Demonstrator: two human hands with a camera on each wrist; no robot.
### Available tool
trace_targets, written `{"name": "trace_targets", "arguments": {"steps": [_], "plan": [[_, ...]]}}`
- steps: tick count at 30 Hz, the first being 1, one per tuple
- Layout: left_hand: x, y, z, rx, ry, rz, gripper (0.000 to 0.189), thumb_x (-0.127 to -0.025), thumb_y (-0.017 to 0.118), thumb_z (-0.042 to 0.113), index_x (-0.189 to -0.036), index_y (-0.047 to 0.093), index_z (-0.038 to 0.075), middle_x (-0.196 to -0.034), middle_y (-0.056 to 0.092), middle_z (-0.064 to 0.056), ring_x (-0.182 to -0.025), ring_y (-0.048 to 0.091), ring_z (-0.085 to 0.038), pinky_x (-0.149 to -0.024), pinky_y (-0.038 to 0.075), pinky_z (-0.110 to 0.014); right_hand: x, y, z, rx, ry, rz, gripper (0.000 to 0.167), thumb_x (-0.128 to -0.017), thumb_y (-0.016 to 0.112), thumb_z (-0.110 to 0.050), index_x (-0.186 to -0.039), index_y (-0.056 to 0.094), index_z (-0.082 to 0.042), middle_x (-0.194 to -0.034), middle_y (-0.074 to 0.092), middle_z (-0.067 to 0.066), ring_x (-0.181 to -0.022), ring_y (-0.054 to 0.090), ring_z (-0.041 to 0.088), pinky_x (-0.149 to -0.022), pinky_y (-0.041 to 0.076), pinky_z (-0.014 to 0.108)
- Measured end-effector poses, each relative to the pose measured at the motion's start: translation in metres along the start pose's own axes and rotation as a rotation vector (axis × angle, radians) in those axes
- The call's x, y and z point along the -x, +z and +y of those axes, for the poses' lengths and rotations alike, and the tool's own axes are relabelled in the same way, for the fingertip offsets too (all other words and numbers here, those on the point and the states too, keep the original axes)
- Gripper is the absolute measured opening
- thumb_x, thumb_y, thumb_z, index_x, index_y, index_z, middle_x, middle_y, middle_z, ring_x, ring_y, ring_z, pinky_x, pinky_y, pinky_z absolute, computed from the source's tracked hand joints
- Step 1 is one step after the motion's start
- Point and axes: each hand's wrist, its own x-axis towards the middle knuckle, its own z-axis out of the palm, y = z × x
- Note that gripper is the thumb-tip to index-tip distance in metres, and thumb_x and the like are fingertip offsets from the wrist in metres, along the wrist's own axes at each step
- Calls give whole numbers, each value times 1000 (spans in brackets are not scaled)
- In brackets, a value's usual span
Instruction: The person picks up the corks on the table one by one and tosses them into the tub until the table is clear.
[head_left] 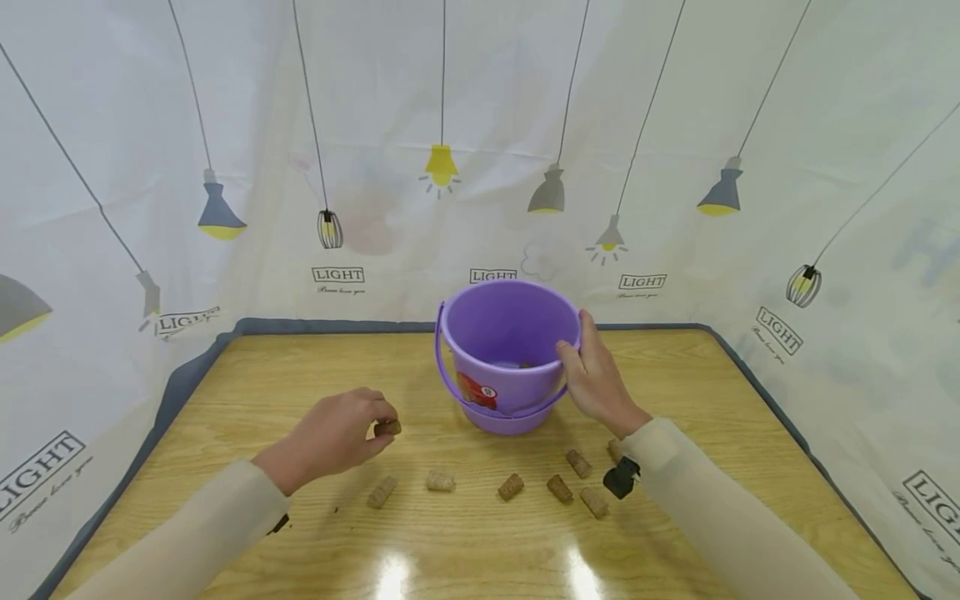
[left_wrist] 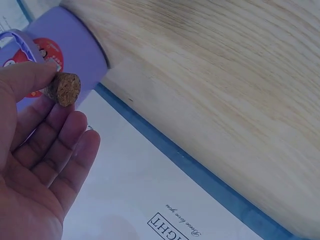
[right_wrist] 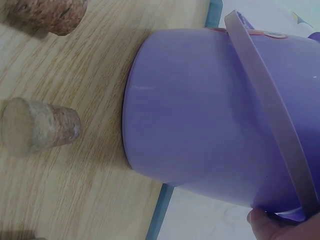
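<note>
My left hand (head_left: pixel 337 435) pinches a brown cork (left_wrist: pixel 67 91) between thumb and fingers, above the left part of the table. To its right stands a purple bucket (head_left: pixel 510 392) with a red sticker on its side and its handle hanging down the front. My right hand (head_left: pixel 596 375) grips the bucket's right rim, thumb outside. Part of a cork (head_left: pixel 528 364) shows at the bottom inside the bucket; its front wall hides the rest. Below the left hand lie a pale cork (head_left: pixel 382 492) and another light cork (head_left: pixel 440 481).
Several more corks lie in front of the bucket, among them a brown cork (head_left: pixel 511 487) and a light cork (head_left: pixel 594 502). The wooden table (head_left: pixel 285 367) is bordered by a white curtain (head_left: pixel 420 250) with lamp prints and a dark blue hem.
</note>
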Motion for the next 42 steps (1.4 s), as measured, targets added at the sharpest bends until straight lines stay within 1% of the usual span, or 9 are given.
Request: {"name": "trace_targets", "arguments": {"steps": [5, 8, 11, 17, 23, 28, 34, 42], "plan": [[-7, -1, 4, -26, -9, 23, 15, -88, 81, 16, -82, 70, 24, -83, 63, 12, -71, 53, -2, -56, 46, -19, 1, 0, -1, -8, 0, 4, 70, -109, 37, -27, -164, 1, -5, -167, 20, 22, -151, 27, 37, -123, 24, 52], [-10, -2, 6, -33, -9, 37, 18, -87, 82, 17, -80, 67, 24, -81, 62, 12, -70, 51, -2, -55, 45, -19, 1, 0, -1, -11, 0, 1, 70, -109, 37, -29, -164, 1, -5, -167, 21, 22, -151, 28, 37, -123, 24, 52], [-14, -3, 8, -39, 0, 55, 17, -87, 82, 18, -81, 68, 24, -81, 61, 12, -71, 53, -3, -55, 45, -18, 2, 0, -1, -12, 0, 1, 70, -109, 37, -28, -164, 2, -5, -166, 21, 22, -151, 28, 37, -123, 25, 52], [-22, -5, 13, -50, 19, 97, 15, -87, 82, 19, -82, 70, 25, -82, 63, 12, -73, 55, -5, -55, 46, -18, 2, 0, -1, -18, -11, 12, 68, -108, 39, -21, -164, 5, -3, -165, 25, 24, -150, 31, 37, -122, 26, 53], [-29, -9, 16, -37, 44, 156, 14, -86, 83, 18, -83, 70, 23, -83, 66, 11, -78, 61, -9, -58, 50, -21, 2, 0, -2, -9, -9, 15, 69, -109, 37, -26, -164, 4, -3, -165, 24, 24, -150, 30, 38, -123, 26, 52], [-36, -10, 18, -42, 63, 190, 14, -86, 82, 18, -83, 70, 23, -83, 65, 10, -76, 60, -9, -59, 50, -22, 2, 0, -2, -7, -1, 12, 70, -109, 37, -29, -164, 3, -3, -166, 23, 24, -150, 29, 38, -123, 25, 52], [-44, -12, 21, -52, 75, 210, 16, -86, 83, 18, -82, 68, 23, -83, 63, 10, -76, 56, -7, -58, 49, -21, 2, -1, 0, 7, 10, 14, 70, -109, 37, -27, -163, 1, -1, -167, 19, 24, -152, 26, 39, -124, 22, 53], [-57, -21, 29, -52, 125, 262, 23, -85, 83, 16, -77, 62, 20, -77, 60, 7, -70, 51, -8, -55, 45, -21, 2, 0, -2, -1, 9, 4, 70, -109, 37, -27, -164, 0, -3, -167, 18, 23, -152, 25, 37, -124, 22, 52]]}}
